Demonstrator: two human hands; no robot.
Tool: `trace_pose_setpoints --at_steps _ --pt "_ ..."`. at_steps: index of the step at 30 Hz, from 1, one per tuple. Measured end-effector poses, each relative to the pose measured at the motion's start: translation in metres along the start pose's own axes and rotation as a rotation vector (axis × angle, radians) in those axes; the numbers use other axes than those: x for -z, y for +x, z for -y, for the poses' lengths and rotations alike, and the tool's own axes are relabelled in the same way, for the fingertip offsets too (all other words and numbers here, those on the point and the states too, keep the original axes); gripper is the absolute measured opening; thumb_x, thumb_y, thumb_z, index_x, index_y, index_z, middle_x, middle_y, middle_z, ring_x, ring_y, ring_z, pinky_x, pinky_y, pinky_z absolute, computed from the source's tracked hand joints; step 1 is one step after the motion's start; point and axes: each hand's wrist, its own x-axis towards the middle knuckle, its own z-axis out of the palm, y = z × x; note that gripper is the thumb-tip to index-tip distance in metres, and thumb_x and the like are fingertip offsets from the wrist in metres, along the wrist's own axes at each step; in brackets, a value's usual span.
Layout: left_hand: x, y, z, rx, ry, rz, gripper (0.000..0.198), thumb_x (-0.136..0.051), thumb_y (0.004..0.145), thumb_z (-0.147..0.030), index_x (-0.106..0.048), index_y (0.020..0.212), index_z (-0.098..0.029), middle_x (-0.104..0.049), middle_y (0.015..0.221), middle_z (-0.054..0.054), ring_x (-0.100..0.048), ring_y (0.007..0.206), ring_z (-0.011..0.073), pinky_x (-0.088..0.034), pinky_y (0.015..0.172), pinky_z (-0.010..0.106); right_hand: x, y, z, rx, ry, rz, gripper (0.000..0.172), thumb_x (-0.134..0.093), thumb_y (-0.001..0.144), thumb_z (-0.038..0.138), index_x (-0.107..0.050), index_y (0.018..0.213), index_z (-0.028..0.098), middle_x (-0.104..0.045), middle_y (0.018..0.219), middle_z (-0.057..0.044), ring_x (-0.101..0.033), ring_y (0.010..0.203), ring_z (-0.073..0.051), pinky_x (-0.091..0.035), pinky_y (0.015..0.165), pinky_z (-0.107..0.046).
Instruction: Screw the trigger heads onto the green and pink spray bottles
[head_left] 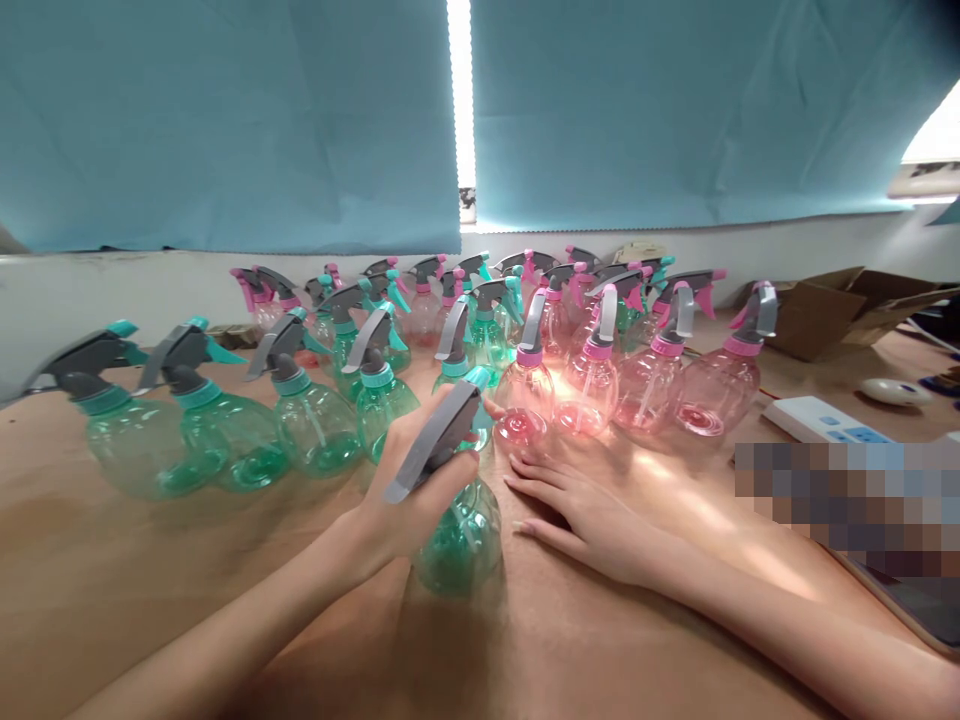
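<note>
My left hand (420,480) is wrapped round the neck of a green spray bottle (459,535) with a grey trigger head, which stands on the brown table (112,600) right in front of me. Flat on the table just to the right of that bottle lies my right hand (581,510), fingers stretched out and holding nothing. Behind both hands stands a crowd of several spray bottles: green ones (315,425) with teal caps to the left, pink ones (645,380) with pink caps to the right.
A white power strip (825,418) and a white oval object (896,390) lie at the right. An open cardboard box (832,310) sits at the far right. Blue cloth (225,120) covers the window behind. A blurred patch hides something at the right edge.
</note>
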Motion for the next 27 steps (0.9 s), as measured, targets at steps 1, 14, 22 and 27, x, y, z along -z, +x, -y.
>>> trace_pose_setpoints --at_steps 1,14,22,27 --pt "-0.0007 -0.0002 0.0007 0.004 -0.007 -0.003 0.014 -0.050 0.080 -0.021 -0.060 0.091 -0.023 -0.053 0.076 0.000 -0.045 0.060 0.0136 -0.040 0.058 0.029 0.0002 0.0000 0.0002 0.000 -0.004 0.001 0.054 -0.047 0.098 0.051 -0.053 0.141 0.019 -0.048 0.149 -0.009 -0.040 0.140 -0.030 -0.030 0.116 -0.053" --pt "-0.0052 -0.0002 0.0012 0.008 -0.100 -0.009 0.032 -0.050 0.083 -0.018 -0.062 0.112 -0.021 -0.062 0.106 0.005 -0.059 0.084 0.0169 -0.049 0.077 0.032 -0.0026 0.0002 -0.0031 0.011 0.004 -0.005 0.053 -0.046 0.098 0.051 -0.053 0.141 0.020 -0.049 0.148 -0.010 -0.041 0.139 -0.029 -0.033 0.115 -0.053" --pt "-0.0049 -0.0013 0.0022 0.010 -0.078 -0.014 0.033 -0.050 0.084 -0.020 -0.063 0.114 -0.022 -0.063 0.100 0.004 -0.054 0.071 0.0142 -0.049 0.071 0.031 -0.0017 0.0003 -0.0016 0.008 0.011 -0.011 0.052 -0.048 0.098 0.049 -0.053 0.141 0.021 -0.050 0.148 -0.010 -0.042 0.138 -0.030 -0.033 0.115 -0.053" --pt "-0.0054 -0.0013 0.0029 0.007 -0.063 -0.019 0.031 -0.050 0.085 -0.021 -0.063 0.113 -0.022 -0.064 0.096 0.004 -0.053 0.068 0.0140 -0.050 0.071 0.031 -0.0029 0.0002 -0.0030 0.008 0.018 -0.009 0.053 -0.047 0.098 0.051 -0.052 0.141 0.021 -0.048 0.149 -0.011 -0.041 0.139 -0.030 -0.032 0.115 -0.053"
